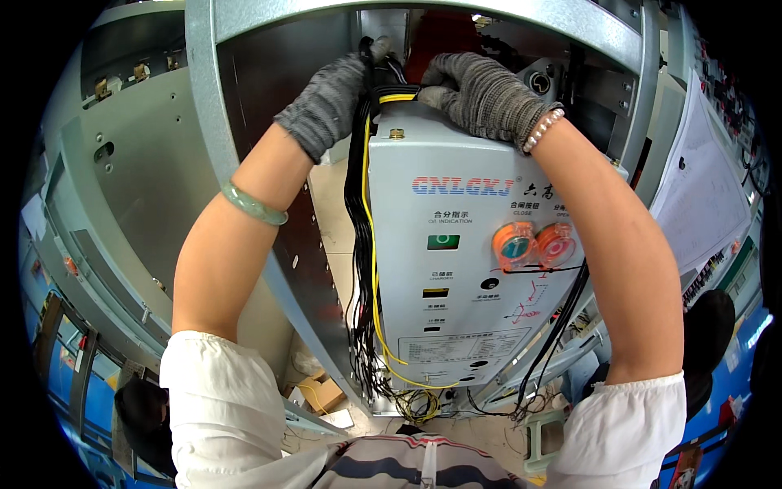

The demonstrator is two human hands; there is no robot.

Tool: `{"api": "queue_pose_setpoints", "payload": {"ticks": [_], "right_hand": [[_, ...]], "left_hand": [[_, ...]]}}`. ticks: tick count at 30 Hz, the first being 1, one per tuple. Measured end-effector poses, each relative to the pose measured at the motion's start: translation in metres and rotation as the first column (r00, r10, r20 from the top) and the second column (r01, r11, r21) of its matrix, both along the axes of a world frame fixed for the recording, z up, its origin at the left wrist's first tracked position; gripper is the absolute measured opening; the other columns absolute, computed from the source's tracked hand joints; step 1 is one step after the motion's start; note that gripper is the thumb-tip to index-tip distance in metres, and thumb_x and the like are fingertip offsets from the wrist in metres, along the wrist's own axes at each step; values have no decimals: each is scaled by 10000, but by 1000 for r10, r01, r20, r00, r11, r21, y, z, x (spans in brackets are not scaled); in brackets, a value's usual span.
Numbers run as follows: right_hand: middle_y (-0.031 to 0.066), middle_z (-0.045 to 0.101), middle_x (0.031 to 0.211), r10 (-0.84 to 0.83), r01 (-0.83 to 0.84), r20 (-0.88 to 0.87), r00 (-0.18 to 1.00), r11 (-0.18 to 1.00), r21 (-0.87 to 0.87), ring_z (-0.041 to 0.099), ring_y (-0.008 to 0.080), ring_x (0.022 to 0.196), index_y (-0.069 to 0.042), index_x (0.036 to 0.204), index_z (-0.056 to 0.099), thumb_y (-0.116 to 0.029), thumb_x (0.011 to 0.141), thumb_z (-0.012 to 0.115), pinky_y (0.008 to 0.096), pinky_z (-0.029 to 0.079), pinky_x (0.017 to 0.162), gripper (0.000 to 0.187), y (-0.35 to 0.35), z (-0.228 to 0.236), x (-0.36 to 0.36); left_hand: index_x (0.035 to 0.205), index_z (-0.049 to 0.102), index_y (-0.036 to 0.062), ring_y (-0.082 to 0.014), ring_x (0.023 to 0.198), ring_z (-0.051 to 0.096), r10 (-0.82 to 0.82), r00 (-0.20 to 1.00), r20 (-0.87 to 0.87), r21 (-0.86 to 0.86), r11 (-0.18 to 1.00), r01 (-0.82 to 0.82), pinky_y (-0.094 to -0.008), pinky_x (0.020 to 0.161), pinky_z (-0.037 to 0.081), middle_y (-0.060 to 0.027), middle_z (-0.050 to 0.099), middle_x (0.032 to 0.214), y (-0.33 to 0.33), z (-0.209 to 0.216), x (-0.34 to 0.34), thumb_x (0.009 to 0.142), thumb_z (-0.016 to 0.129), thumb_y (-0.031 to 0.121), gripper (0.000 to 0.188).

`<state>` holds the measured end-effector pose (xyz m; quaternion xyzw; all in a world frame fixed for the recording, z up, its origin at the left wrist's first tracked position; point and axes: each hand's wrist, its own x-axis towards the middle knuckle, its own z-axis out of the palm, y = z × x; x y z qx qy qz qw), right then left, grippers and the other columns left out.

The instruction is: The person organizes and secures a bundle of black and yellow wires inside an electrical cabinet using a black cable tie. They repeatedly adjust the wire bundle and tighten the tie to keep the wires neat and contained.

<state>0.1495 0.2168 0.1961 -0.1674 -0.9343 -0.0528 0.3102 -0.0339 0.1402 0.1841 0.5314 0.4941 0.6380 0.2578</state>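
A bundle of black wires with a yellow one [358, 212] runs down the left side of a light grey switchgear mechanism box [464, 342] and bends over its top left corner. My left hand [330, 102], in a grey knit glove, is closed around the upper part of this bundle. At the box's top edge my right hand [489, 98], gloved alike, has its fingers bent against the wires where they turn across; the fingertips are partly hidden. The box's front carries two round buttons, one green [514, 247] and one red [556, 245], under clear orange-rimmed covers.
A metal cabinet frame [432, 12] surrounds the box, with its crossbar just beyond my hands. Loose wire ends [419, 403] hang below the box. A cardboard box [322, 394] lies on the floor. Paper drawings [705, 179] hang at the right, and a grey panel [147, 204] stands left.
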Motion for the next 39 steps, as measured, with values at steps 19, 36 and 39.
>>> {"api": "queue_pose_setpoints", "payload": {"ticks": [19, 36, 39], "right_hand": [[150, 673, 986, 18, -18, 10, 1000, 1000, -21, 654, 246, 926, -41, 1052, 660, -315, 869, 615, 358, 502, 863, 333, 0, -2, -3], [143, 688, 965, 92, -91, 11, 996, 995, -38, 664, 271, 895, -76, 1054, 689, -337, 822, 664, 370, 511, 841, 350, 7, -2, 5], [136, 686, 970, 97, -98, -36, 995, 995, -26, 661, 267, 909, -75, 1045, 686, -323, 829, 663, 372, 511, 850, 330, -2, 0, 3]], "left_hand": [[1107, 593, 41, -58, 524, 492, 308, 601, -738, 197, 949, -245, -224, 530, 469, -22, 554, 633, -90, 11, -8, 939, 533, 165, 217], [1122, 628, 21, -145, 908, 605, 308, 368, -877, 151, 905, -398, -292, 888, 485, -87, 665, 1002, -41, 16, 9, 855, 653, 130, 289], [1123, 629, 28, -142, 916, 604, 359, 386, -850, 186, 890, -417, -292, 887, 485, -76, 664, 998, -33, 11, -12, 875, 649, 182, 292]]}}
